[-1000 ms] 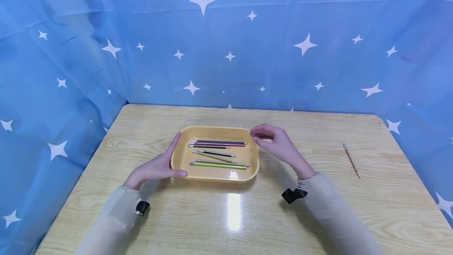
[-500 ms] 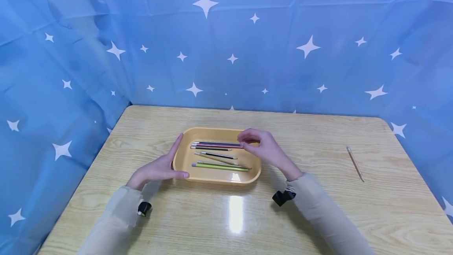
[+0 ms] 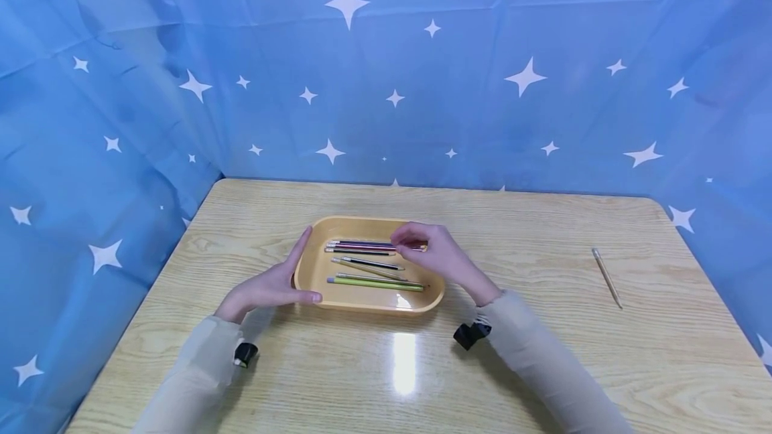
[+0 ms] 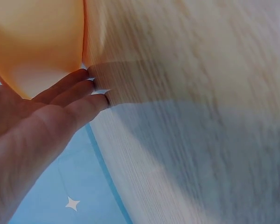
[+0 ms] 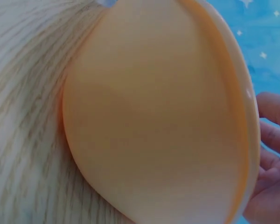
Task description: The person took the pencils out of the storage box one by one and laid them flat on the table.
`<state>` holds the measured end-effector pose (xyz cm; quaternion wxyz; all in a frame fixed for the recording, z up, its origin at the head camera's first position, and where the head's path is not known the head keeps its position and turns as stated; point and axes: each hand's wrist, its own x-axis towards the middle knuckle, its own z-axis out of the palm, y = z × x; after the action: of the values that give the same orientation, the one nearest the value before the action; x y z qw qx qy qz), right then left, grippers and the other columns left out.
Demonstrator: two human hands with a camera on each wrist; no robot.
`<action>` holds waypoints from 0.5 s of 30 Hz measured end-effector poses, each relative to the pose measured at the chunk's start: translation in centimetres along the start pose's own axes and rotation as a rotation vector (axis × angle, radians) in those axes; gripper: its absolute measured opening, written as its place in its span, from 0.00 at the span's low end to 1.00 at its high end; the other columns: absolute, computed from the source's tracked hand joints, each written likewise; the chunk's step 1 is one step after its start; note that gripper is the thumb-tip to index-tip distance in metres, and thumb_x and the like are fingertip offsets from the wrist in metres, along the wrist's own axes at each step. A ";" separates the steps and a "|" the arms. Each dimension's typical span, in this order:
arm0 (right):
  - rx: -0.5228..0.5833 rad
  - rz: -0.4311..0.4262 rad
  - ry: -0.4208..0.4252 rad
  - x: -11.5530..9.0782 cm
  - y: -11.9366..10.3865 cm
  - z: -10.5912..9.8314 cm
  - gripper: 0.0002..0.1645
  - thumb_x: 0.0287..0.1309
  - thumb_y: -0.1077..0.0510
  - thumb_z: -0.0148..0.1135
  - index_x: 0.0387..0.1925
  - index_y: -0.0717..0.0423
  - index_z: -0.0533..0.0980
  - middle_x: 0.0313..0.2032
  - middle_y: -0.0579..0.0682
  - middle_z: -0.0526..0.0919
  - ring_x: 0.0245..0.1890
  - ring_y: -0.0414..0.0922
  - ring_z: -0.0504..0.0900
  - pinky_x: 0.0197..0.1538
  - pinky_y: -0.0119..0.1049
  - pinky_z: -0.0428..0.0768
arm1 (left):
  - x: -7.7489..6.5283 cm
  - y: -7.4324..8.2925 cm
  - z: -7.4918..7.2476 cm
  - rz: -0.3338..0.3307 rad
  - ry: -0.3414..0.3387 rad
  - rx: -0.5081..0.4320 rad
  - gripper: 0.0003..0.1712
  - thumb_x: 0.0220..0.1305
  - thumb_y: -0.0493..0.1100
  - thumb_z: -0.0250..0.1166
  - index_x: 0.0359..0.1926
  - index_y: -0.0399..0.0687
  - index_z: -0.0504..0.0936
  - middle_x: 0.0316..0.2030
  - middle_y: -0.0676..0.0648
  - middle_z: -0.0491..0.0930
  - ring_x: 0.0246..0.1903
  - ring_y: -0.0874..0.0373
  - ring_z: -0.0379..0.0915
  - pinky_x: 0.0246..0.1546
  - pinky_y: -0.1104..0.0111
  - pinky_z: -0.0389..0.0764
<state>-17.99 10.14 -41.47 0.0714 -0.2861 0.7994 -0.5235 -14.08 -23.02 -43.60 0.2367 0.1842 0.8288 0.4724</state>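
A shallow yellow-orange tray (image 3: 368, 303) lies on the table with several pencils in it. My left hand (image 3: 268, 286) spans the tray's left end, its thumb on the front rim and index finger along the far corner. In the left wrist view, extended fingers (image 4: 70, 91) rest beside the tray's wall. Over the tray's right part is my right hand (image 3: 437, 250), with bent thumb and index finger at the dark and red pencils (image 3: 358, 244). Whether they pinch one is hidden. Nearer the front lie black pencils (image 3: 370, 264), a gold pencil (image 3: 362, 268) and green pencils (image 3: 374, 284).
A single pale pencil (image 3: 606, 278) lies on the wooden table (image 3: 512, 220), well to the right of the tray. A blue star-patterned cloth (image 3: 386, 52) hangs behind the table and along its sides.
My right hand has moved left from the tray's right rim to over the dark pencils. My left hand has stayed at the tray's left end. The pencils look unmoved.
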 end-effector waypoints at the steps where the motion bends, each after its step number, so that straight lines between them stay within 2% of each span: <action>1: 0.002 0.000 -0.004 0.1 0.0 0.1 0.12 0.59 0.69 0.63 0.45 0.68 0.80 0.40 0.57 0.85 0.40 0.49 0.82 0.45 0.42 0.79 | 0.0 0.0 0.0 0.001 -0.001 0.000 0.72 0.54 0.50 0.74 0.74 0.60 0.20 0.74 0.37 0.31 0.67 0.41 0.52 0.63 0.50 0.57; 5: 0.008 -0.013 -0.023 0.3 0.4 0.3 0.11 0.59 0.67 0.63 0.44 0.66 0.80 0.39 0.53 0.85 0.41 0.46 0.82 0.45 0.37 0.79 | 0.0 0.1 -0.1 -0.004 -0.002 0.011 0.72 0.54 0.50 0.74 0.74 0.59 0.20 0.74 0.36 0.31 0.67 0.39 0.52 0.63 0.49 0.58; 15: -0.029 -0.004 -0.064 0.9 0.6 1.0 0.09 0.60 0.66 0.62 0.43 0.63 0.81 0.38 0.50 0.84 0.40 0.43 0.82 0.45 0.36 0.79 | 0.1 0.1 0.0 -0.014 -0.003 0.019 0.72 0.55 0.51 0.74 0.74 0.59 0.20 0.75 0.38 0.30 0.69 0.40 0.49 0.63 0.50 0.57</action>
<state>-18.50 9.04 -42.25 0.0916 -0.3055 0.8036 -0.5024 -14.17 -22.90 -43.52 0.2395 0.1812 0.8341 0.4627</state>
